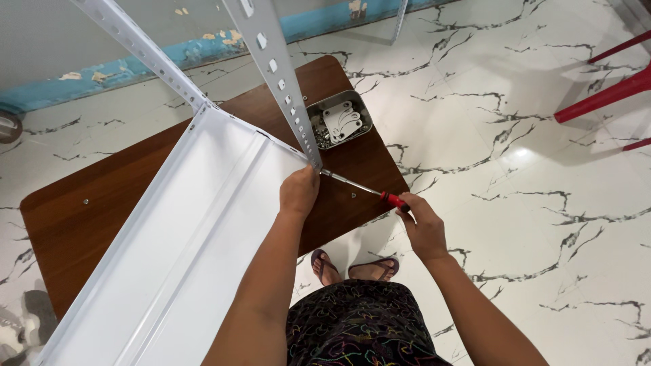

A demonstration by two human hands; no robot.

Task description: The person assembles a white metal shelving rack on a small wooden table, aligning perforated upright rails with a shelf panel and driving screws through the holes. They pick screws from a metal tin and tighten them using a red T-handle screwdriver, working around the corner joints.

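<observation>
The person's left hand (299,192) is closed over the near corner of a white metal shelf panel (183,230), fingers curled down where the panel meets a slotted white upright post (281,81); what the fingertips press on is hidden under the hand, possibly a fastener, though it cannot be made out. The right hand (422,227) is clenched round the red and black handle of a screwdriver (363,187), whose steel shaft slants up and to the left, its tip reaching the post's lower end just beside the left hand. The shelf panel runs away from the left hand down and to the left, lying tilted across a dark brown wooden board (88,210) that rests on the marbled white floor (515,203). A second slotted post (139,47) rises from the panel's far corner, well beyond the left hand. Ahead of both hands, on the board and just past the screwdriver's tip, sits a small metal tin (339,120) holding white brackets and a heap of small screws. Below the hands, the person's two feet in sandals (352,268) stand on the floor at the board's edge. Far off to the right of the right hand, red chair legs (603,98) enter at the edge.
</observation>
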